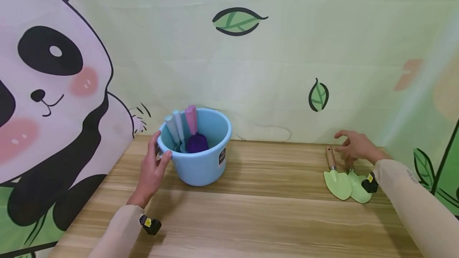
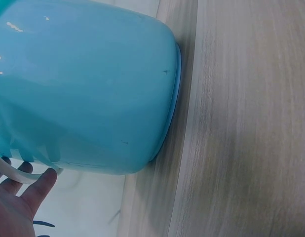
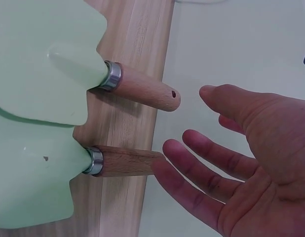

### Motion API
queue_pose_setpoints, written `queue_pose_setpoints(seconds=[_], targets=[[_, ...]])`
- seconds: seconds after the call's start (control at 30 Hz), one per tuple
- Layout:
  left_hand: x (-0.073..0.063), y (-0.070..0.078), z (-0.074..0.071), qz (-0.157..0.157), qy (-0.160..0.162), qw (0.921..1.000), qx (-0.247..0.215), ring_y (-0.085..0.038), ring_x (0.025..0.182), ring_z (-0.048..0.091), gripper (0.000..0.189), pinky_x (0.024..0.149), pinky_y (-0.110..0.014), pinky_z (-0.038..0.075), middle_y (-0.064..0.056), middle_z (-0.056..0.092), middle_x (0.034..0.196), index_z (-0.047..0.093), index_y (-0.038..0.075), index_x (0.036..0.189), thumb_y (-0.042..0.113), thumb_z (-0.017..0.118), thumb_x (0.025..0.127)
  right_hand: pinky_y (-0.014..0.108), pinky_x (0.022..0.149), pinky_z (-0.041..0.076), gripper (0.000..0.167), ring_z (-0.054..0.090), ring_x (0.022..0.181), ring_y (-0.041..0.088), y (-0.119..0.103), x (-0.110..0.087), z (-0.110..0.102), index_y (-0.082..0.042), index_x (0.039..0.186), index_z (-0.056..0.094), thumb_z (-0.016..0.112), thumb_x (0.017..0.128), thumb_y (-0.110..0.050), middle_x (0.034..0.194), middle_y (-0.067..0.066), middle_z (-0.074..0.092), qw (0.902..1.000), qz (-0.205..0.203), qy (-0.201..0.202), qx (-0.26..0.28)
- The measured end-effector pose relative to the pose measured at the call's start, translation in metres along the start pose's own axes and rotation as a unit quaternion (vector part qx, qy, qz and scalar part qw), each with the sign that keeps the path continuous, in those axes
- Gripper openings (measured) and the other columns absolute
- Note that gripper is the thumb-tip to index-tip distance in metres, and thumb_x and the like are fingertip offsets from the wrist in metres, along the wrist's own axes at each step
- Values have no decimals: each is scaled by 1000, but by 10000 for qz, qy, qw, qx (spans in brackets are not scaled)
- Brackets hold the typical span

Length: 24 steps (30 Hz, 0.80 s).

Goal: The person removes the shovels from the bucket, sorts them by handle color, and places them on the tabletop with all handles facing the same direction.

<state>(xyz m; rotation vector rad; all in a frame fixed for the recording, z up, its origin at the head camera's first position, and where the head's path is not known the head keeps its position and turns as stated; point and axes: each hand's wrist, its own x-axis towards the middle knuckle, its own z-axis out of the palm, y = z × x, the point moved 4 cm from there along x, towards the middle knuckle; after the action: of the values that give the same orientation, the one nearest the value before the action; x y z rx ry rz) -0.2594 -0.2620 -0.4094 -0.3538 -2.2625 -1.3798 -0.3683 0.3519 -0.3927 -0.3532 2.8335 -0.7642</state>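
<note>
A light blue bucket stands upright on the wooden table, close to the back wall. My left hand grips its left side at the rim; in the left wrist view, thumb and fingers are around a white curved handle. Inside lean blue-handled tools and a pink-handled tool with a purple head. To the right, two pale green garden trowels lie partly overlapped, wooden handles toward the wall. My right hand has its fingers spread beside the handles, one fingertip right at the lower wooden handle.
The wooden table meets a pale green cloth backdrop printed with leaves and a large panda at the left. A thin loose cord shows against the backdrop behind the table.
</note>
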Motion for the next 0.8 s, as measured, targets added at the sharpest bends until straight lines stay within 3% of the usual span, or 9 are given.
queue_pose_setpoints(seconds=[0.2, 0.4, 0.67, 0.8], targets=[[1, -2, 0, 34, -2, 10000, 14, -44, 143, 40, 66, 100, -69, 45, -14, 33, 164, 19, 28, 164, 26, 53, 107, 39, 59, 58, 48, 68, 73, 31, -5, 0, -2, 8, 135, 49, 68, 98, -15, 97, 23, 73, 9995, -163, 117, -225], [0, -4, -1, 27, 48, 10000, 42, -45, 142, 41, 66, 100, -69, 46, -15, 34, 163, 19, 27, 164, 25, 53, 107, 43, 64, 62, 51, 68, 84, 34, -15, 0, -4, 8, 136, 49, 70, 98, -19, 103, 28, 71, 9991, -236, 136, -331], [1, -3, 0, 17, 60, 10000, 59, -45, 143, 40, 66, 100, -70, 44, -15, 34, 163, 19, 26, 164, 26, 53, 107, 40, 63, 60, 47, 68, 80, 32, -34, 1, -17, 7, 134, 51, 70, 97, -15, 103, 29, 69, 9971, -478, 187, -571], [1, -3, 0, -2, 65, 10000, 34, -45, 143, 40, 66, 101, -70, 44, -15, 34, 163, 19, 26, 164, 25, 52, 107, 44, 68, 60, 47, 68, 81, 31, -46, 0, -24, 5, 133, 53, 71, 96, -17, 102, 25, 71, 9946, -602, 244, -804]])
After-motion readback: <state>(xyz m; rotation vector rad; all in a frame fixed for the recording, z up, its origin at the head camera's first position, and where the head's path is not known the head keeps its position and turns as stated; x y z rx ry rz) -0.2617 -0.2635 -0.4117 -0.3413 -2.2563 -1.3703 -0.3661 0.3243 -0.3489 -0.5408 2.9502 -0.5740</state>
